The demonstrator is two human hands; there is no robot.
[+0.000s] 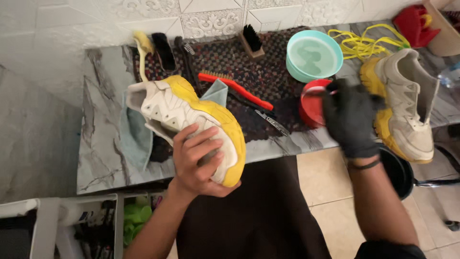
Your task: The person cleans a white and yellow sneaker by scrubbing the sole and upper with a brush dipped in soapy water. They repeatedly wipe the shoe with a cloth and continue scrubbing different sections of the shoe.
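Marble counter (103, 158) against embossed white wall tiles (211, 19).

Even indoor light, slight motion blur

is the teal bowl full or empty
Holding liquid: the round teal plastic bowl shows a pale, cloudy surface below its rim; depth cannot be told.

Marble counter (103, 158) – woven mat (268, 76), blue cloth (136, 136), shoe (407, 103).
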